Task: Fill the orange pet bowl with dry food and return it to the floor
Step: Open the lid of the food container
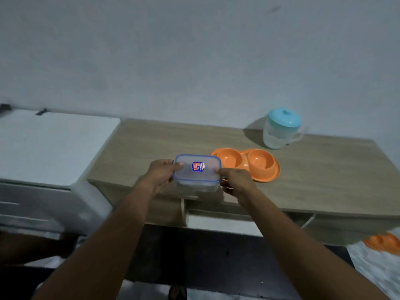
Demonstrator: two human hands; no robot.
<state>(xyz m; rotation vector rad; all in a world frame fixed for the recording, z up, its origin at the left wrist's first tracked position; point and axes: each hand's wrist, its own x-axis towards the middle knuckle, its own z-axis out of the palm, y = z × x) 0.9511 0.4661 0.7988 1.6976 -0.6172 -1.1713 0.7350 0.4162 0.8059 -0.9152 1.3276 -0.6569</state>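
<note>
While a long wood-grain bench (303,180) is carrying the orange plastic double pet bowl (249,164) near its middle, a person is gripping a clear rectangular plastic container (198,172) with a blue-rimmed lid just beside the bowl, left hand (161,173) and right hand (237,182) clamping its opposite ends.

A dimly lit domestic room: a wood-grain cabinet (324,169) stands against a bare, pale wall (194,61), beside a white unit (54,144) with drawer-like fronts. Household plastics mark it as a home with a pet: a clear pitcher (281,131) with a teal lid, an orange double pet bowl (246,163), a clip-lid food container (198,172), and a second orange dish (383,243) down by the floor.
</note>
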